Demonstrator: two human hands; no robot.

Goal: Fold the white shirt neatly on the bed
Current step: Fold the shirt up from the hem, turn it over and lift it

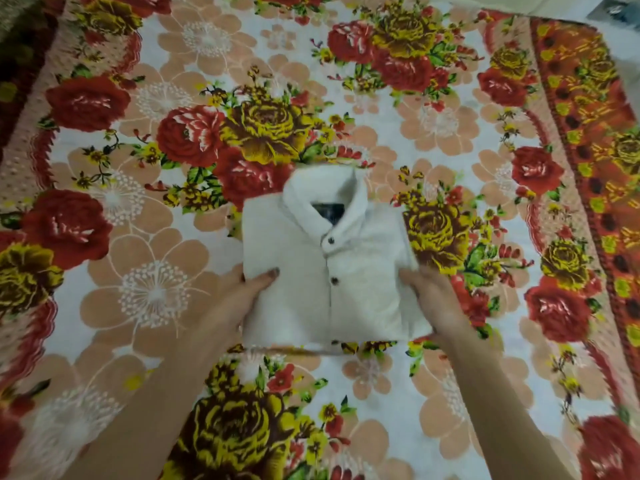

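The white shirt [346,271] is a compact folded rectangle in the middle of the bed, collar up and away from me, dark buttons running down its front. My left hand [242,299] grips its left edge, thumb on top and fingers under the fabric. My right hand [429,299] holds the right edge the same way. The shirt's near edge looks slightly lifted off the floral bedsheet [138,237], and the picture is blurred there.
The bedsheet has large red and yellow roses and spreads out on all sides of the shirt. An orange patterned border [588,133] runs along the right side. A dark edge [14,64] shows at the far left.
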